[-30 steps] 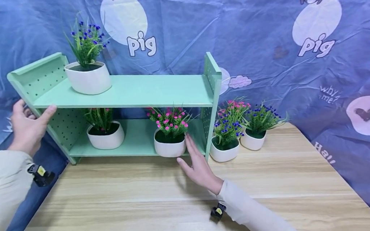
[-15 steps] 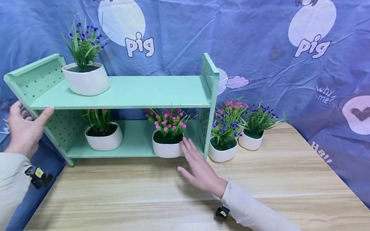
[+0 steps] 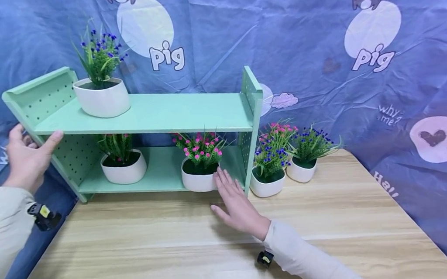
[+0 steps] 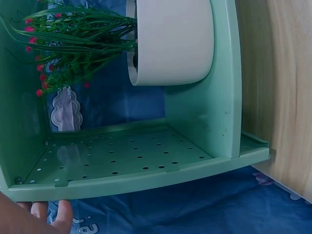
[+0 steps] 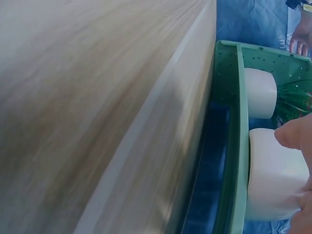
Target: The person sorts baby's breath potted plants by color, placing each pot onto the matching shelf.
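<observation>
In the head view my left hand (image 3: 29, 159) grips the left side panel of a mint-green two-tier shelf (image 3: 166, 113), thumb at its front edge; fingers (image 4: 63, 214) touch the panel's outer face in the left wrist view. My right hand (image 3: 240, 206), fingers straight, touches the right front of a white pot with pink flowers (image 3: 198, 181) on the lower tier. The thumb (image 5: 290, 132) shows across that pot in the right wrist view. Another white pot with pink flowers (image 3: 125, 171) stands left on the lower tier. A blue-flowered pot (image 3: 103, 101) sits on the upper tier's left.
Right of the shelf, a blue-flowered pot (image 3: 267, 186) and another blue-flowered pot (image 3: 302, 170) stand on the wooden table (image 3: 145, 246). Pink flowers (image 3: 282, 129) show behind them, their pot hidden. A printed blue cloth (image 3: 215, 35) hangs behind.
My right hand has dropped slightly, its thumb now lower and farther from the pot. The whole head view has shifted a little. The left hand, shelf and pots keep their places.
</observation>
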Tool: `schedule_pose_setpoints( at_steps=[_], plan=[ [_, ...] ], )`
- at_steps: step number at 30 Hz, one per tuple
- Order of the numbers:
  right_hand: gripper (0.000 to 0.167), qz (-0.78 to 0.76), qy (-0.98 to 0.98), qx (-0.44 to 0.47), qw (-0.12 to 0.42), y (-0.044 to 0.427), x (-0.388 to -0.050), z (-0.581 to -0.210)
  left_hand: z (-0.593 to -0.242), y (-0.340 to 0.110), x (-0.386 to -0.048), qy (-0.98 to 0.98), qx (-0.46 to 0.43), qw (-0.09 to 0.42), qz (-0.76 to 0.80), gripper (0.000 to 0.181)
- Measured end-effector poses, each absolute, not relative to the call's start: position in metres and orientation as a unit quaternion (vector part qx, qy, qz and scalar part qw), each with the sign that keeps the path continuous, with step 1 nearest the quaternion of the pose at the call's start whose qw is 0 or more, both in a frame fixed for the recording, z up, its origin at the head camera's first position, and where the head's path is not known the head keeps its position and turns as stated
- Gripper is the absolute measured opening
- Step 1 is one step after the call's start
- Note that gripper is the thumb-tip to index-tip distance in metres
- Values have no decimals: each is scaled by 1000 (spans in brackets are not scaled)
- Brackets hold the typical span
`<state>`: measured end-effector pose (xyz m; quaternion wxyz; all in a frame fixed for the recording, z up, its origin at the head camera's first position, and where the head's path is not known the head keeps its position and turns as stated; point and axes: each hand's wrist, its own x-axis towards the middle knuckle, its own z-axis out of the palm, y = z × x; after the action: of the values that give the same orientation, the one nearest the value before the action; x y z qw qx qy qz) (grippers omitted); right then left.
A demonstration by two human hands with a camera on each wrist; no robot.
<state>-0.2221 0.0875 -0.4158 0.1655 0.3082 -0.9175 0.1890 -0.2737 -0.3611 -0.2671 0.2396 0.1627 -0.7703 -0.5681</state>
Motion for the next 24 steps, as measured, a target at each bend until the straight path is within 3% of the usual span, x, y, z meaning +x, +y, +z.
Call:
schedule_pose_setpoints(
  at_steps=[14,24],
  plan=[
    [91,197,-932,284,109,58,-228,-409,-266,-361,-272,-774,173,239,-560,75],
    [93,197,-929,292,112,32,-240,-405,-264,-360,-273,-776,168,238,-560,73]
  ],
)
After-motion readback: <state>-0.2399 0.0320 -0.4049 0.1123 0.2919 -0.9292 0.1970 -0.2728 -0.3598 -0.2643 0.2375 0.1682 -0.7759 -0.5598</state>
